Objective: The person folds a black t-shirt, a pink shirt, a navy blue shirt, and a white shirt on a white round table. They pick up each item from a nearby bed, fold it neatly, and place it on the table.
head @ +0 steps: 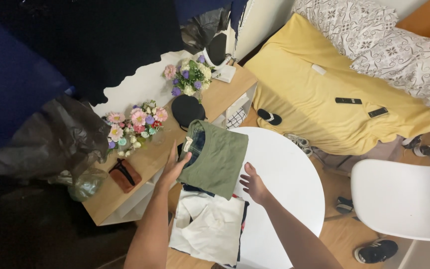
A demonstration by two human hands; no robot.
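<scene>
Nearest to me, a rumpled white cotton garment hangs over the edge of the round white table, just below both wrists and partly tucked under the piece above it. Up from there, the left hand lies flat on the left edge of the folded olive-green cotton T-shirt, fingers extended and close together along the fold, thumb pressing the cloth near the pale neck label; nothing is pinched, it is a flat press. The right hand hovers just off the shirt's lower right corner, fingers loosely spread, palm turned in toward the cloth, apart from it and holding nothing. So the shirt lies between the two hands, its long axis running away from the person, from the wrists up toward the collar, and the left hand is plainly the nearer one, already touching. Under the shirt's near edge a strip of dark blue fabric peeks out. Beyond the left fingertips comes the light wooden shelf unit, bearing a small brown leather pouch, a round black cap and two bunches of pastel artificial flowers. Farther right of the right hand's fingers, a white moulded plastic chair, and past the table the yellow-covered bed with two black remote controls.
</scene>
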